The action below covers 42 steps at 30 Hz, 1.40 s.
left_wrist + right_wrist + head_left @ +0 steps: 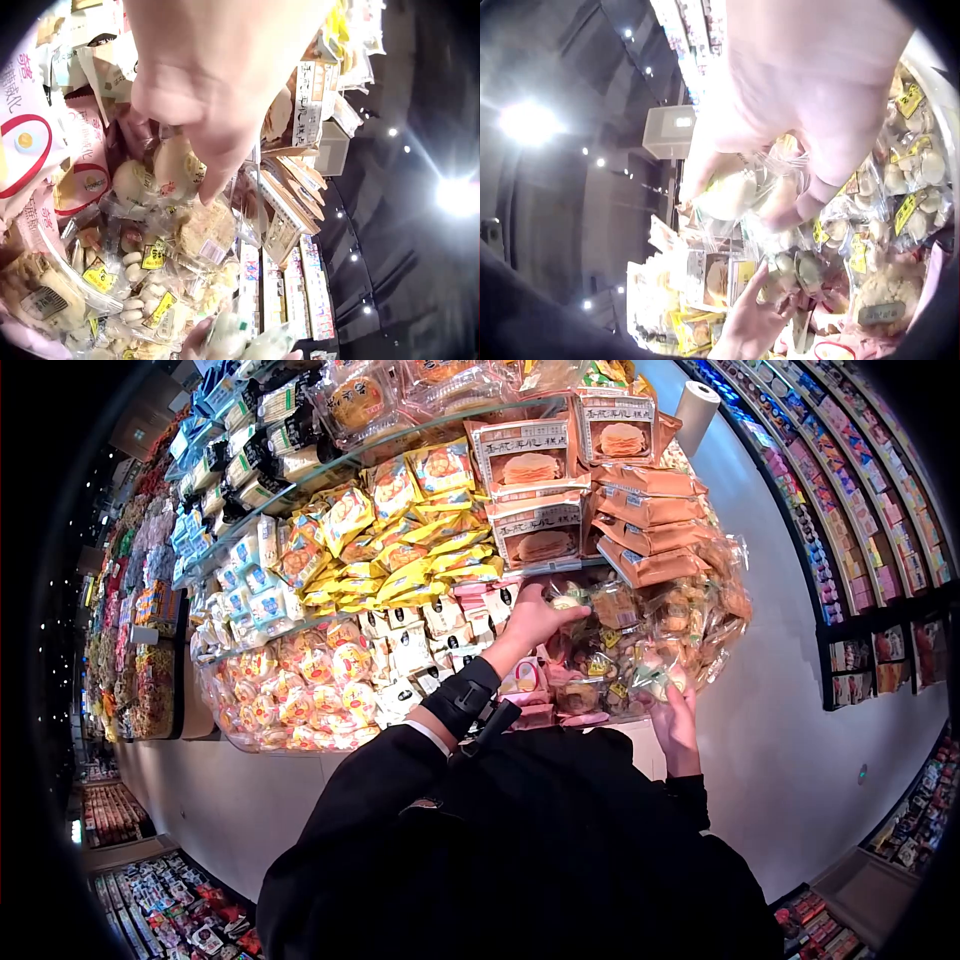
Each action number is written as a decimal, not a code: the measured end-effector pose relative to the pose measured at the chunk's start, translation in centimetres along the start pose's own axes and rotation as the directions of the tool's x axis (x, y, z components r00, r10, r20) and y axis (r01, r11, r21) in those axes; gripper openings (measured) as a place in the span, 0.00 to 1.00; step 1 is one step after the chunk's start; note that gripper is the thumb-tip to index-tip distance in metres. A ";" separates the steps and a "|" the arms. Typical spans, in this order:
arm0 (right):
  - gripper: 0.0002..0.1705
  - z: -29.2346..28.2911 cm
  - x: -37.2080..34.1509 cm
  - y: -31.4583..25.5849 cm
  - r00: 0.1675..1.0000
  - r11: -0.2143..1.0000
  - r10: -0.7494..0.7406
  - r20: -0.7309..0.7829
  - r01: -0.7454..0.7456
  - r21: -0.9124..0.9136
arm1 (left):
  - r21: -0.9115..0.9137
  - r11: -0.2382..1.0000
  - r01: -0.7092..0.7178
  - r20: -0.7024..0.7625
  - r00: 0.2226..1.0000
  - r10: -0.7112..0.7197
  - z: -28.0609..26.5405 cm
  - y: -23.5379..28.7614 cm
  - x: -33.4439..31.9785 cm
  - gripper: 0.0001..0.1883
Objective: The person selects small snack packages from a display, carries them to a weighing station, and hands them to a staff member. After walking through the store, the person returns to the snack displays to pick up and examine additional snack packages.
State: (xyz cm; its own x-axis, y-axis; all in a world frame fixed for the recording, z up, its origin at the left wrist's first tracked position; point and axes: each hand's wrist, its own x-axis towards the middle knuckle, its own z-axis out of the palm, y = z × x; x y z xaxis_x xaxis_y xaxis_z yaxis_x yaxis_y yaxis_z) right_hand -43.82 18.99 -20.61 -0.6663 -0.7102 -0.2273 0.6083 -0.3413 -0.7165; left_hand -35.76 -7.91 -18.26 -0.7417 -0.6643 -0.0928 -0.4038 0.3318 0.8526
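Note:
In the head view my left hand [532, 622] reaches into a bin of clear-wrapped pastries, thumb and fingers around a pale round packet [566, 602]. The left wrist view shows that hand [214, 90] over pale round pastries [177, 166], a fingertip beside a flat wrapped biscuit [205, 231]. Nearer the display's right front edge, my right hand [676, 722] holds clear-wrapped pale pastries [652, 682]. Close up in the right wrist view, the right hand [802, 97] has its fingers curled round them [731, 193]; its palm is hidden.
Pink packets [525, 678] and white packets [405, 645] lie left of the bin. Brown packs [650, 510] and upright boxed-looking packs [540, 540] stand behind it, with yellow packets [400, 550] farther left. A clear divider [390, 438] crosses the display; shelves [850, 490] stand at right.

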 end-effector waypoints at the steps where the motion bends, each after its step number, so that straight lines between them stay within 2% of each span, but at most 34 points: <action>1: 0.28 -0.9 0.1 0.0 0.999 0.999 0.024 0.045 -0.022 -0.041 | -0.164 0.984 0.073 0.062 0.996 -0.064 0.0 0.0 -0.1 0.37; 2: 0.30 -1.4 0.2 0.0 0.995 0.996 0.049 0.090 -0.041 -0.082 | -0.318 0.936 0.151 0.133 0.985 -0.114 0.0 0.1 0.0 0.34; 3: 0.31 0.1 0.3 -0.2 0.985 0.998 0.041 0.165 -0.034 -0.043 | -0.449 0.866 0.219 0.207 0.969 -0.138 0.3 -0.2 0.1 0.28; 4: 0.31 0.6 0.8 0.1 0.985 0.998 0.041 0.165 -0.034 -0.046 | -0.451 0.865 0.219 0.207 0.969 -0.138 0.3 0.2 0.1 0.28; 6: 0.32 1.6 2.0 0.7 0.927 0.989 0.150 0.344 -0.147 -0.037 | -0.510 0.835 0.206 0.280 0.958 -0.066 0.3 0.9 -0.2 0.26; 8: 0.30 2.8 2.9 1.2 0.915 0.979 0.203 0.349 -0.200 -0.045 | -0.472 0.855 0.213 0.267 0.959 -0.091 0.8 0.6 0.1 0.26; 10: 0.26 2.7 3.9 2.5 0.932 0.947 0.313 0.183 -0.293 -0.127 | -0.334 0.942 0.013 0.136 0.990 0.035 1.0 0.4 0.3 0.26; 11: 0.24 2.6 4.4 3.0 0.919 0.943 0.328 0.216 -0.331 -0.024 | -0.290 0.957 -0.008 0.129 0.991 0.047 1.0 -0.3 0.5 0.26; 12: 0.24 3.0 4.6 3.1 0.917 0.941 0.334 0.216 -0.336 -0.028 | -0.294 0.956 -0.004 0.125 0.991 0.043 0.8 -0.9 0.3 0.26; 14: 0.25 3.7 4.8 3.2 0.927 0.948 0.302 0.220 -0.316 0.031 | -0.511 0.848 0.139 0.179 0.982 -0.053 0.0 -2.1 0.2 0.26; 16: 0.25 5.0 4.7 2.7 0.921 0.945 0.313 0.234 -0.327 0.024 | -0.431 0.862 0.266 0.197 0.960 -0.197 -2.8 -0.5 -1.3 0.24; 18: 0.26 4.5 5.5 3.5 0.891 0.940 0.334 0.308 -0.339 -0.041 | -0.635 0.723 0.273 0.221 0.961 -0.168 -3.3 -3.3 -2.3 0.23; 20: 0.25 5.4 5.6 3.6 0.899 0.947 0.315 0.304 -0.319 -0.040 | -0.805 0.463 0.371 0.362 0.925 -0.113 -5.1 -2.4 -4.0 0.21; 22: 0.25 6.3 6.0 3.7 0.881 0.926 0.375 0.289 -0.373 -0.063 | -0.804 0.420 0.420 0.425 0.901 -0.086 -6.7 -1.9 -5.7 0.26; 23: 0.27 7.0 5.9 3.2 0.866 0.908 0.417 0.277 -0.409 -0.089 | -0.840 0.355 0.410 0.386 0.912 -0.139 -6.7 -1.7 -6.1 0.28; 25: 0.31 7.3 6.5 4.0 0.868 0.920 0.389 0.309 -0.380 -0.093 | -0.850 0.333 0.408 0.396 0.912 -0.106 -7.0 -3.4 -6.3 0.30; 26: 0.30 8.0 6.4 3.5 0.869 0.902 0.431 0.244 -0.406 -0.146 | -0.841 0.344 0.417 0.397 0.908 -0.130 -7.1 -4.3 -6.5 0.30; 27: 0.30 8.8 6.8 3.1 0.887 0.909 0.410 0.211 -0.378 -0.177 | -0.848 0.288 0.446 0.425 0.895 -0.135 -7.5 -3.7 -6.6 0.30; 28: 0.31 9.1 6.7 3.0 0.899 0.906 0.404 0.170 -0.366 -0.213 | -0.818 0.326 0.474 0.454 0.880 -0.141 -8.0 -3.5 -6.5 0.29; 30: 0.30 8.1 6.9 4.1 0.883 0.907 0.421 0.208 -0.408 -0.102 | -0.822 0.315 0.475 0.426 0.879 -0.214 -8.2 -2.0 -7.5 0.21; 31: 0.30 7.7 7.1 4.6 0.890 0.910 0.414 0.190 -0.397 -0.121 | -0.770 0.375 0.515 0.409 0.851 -0.329 -8.0 -3.9 -7.1 0.20; 34: 0.29 8.1 6.7 3.9 0.883 0.883 0.457 0.108 -0.435 -0.179 | -0.781 0.375 0.499 0.438 0.866 -0.239 -8.3 -4.0 -6.8 0.20; 36: 0.24 8.2 6.3 3.5 0.889 0.882 0.444 0.114 -0.412 -0.227 | -0.798 0.351 0.490 0.438 0.871 -0.222 -8.5 -3.7 -6.9 0.20; 38: 0.24 6.8 6.6 4.4 0.881 0.883 0.458 0.121 -0.436 -0.172 | -0.827 0.293 0.480 0.439 0.877 -0.195 -8.7 -3.5 -7.1 0.20; 39: 0.23 6.5 6.5 4.4 0.879 0.889 0.452 0.149 -0.431 -0.154 | -0.825 0.270 0.497 0.440 0.864 -0.244 -8.6 -4.3 -7.0 0.20; 40: 0.23 6.7 6.2 4.0 0.881 0.893 0.442 0.167 -0.417 -0.168 | -0.842 0.249 0.478 0.434 0.875 -0.213 -8.6 -4.6 -7.1 0.20; 42: 0.23 6.1 6.2 4.3 0.876 0.887 0.457 0.154 -0.436 -0.152 | -0.843 0.260 0.471 0.438 0.882 -0.176 -8.6 -5.0 -7.4 0.21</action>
State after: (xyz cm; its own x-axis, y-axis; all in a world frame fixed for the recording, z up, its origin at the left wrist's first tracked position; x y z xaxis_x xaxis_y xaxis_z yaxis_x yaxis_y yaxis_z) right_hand -42.74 9.33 -21.03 -0.2397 -0.8729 -0.4249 0.7646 0.0999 -0.6367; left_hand -23.63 -10.37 -17.37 -0.8176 -0.3506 -0.4568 -0.0027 -0.7910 0.6118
